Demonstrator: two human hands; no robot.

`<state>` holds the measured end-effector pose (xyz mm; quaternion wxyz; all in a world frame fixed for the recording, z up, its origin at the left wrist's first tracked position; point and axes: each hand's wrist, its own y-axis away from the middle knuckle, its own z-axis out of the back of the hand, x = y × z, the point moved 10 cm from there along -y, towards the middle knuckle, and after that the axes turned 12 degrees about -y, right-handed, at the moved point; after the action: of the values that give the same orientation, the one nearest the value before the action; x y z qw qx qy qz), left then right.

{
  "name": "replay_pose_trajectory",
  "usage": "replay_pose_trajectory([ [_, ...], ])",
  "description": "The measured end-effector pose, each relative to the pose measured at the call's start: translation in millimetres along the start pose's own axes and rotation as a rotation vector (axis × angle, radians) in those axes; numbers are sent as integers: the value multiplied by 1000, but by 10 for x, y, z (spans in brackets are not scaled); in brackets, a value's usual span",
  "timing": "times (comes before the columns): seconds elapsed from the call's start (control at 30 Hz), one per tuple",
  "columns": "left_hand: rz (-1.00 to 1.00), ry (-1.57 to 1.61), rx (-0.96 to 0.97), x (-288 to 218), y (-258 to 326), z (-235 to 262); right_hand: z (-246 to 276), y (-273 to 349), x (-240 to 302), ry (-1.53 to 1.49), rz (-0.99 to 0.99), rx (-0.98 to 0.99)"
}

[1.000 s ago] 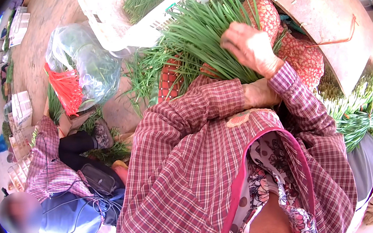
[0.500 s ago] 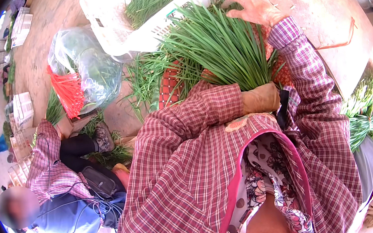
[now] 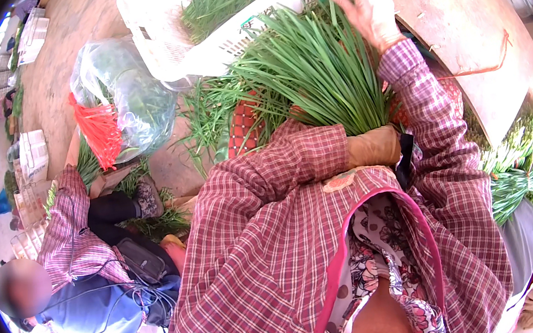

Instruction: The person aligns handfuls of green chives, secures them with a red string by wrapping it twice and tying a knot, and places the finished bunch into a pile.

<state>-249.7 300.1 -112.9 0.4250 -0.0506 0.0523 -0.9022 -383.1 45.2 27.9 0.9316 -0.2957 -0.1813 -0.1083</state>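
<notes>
My left hand (image 3: 375, 148), seen as a tan glove or wrist below the sleeve cuff, is wrapped round the lower end of a thick bunch of garlic chives (image 3: 318, 70). Its fingers are mostly hidden. The long green blades fan up and to the left, away from my body. By the upper right tips of the bunch, my right hand (image 3: 370, 10) is raised with its fingers bent and apart, close to the basket's rim. I see nothing held in it. A white plastic basket (image 3: 173, 60) with more green blades stands just beyond the bunch.
A clear plastic bag (image 3: 143, 112) and red ties (image 3: 98, 132) lie left. Loose blades (image 3: 204, 114) lie beside the bunch. A board (image 3: 464, 23) is at right, with tied green bundles (image 3: 523, 175) below. Another person (image 3: 92, 286) sits at left.
My right hand has moved slightly up, and its fingers have turned more upright. The board's near edge has shifted. My left hand keeps its grip on the garlic chives.
</notes>
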Motion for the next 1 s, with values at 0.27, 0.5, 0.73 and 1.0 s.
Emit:
replay_pose_trajectory([
  [0.27, -37, -67, 78, -45, 2, -52, -465, -177, -93, -357, -13, 342],
  [0.5, -43, -114, -36, -6, 50, 92, -622, 3, -84, -403, -155, 523],
  [0.73, -66, 42, 5, 7, -14, 75, -46, -188, 86, -68, 28, -100],
  [1.0, 199, -98, -88, 663, 246, 1279, 482, -283, -38, -788, -354, 201],
])
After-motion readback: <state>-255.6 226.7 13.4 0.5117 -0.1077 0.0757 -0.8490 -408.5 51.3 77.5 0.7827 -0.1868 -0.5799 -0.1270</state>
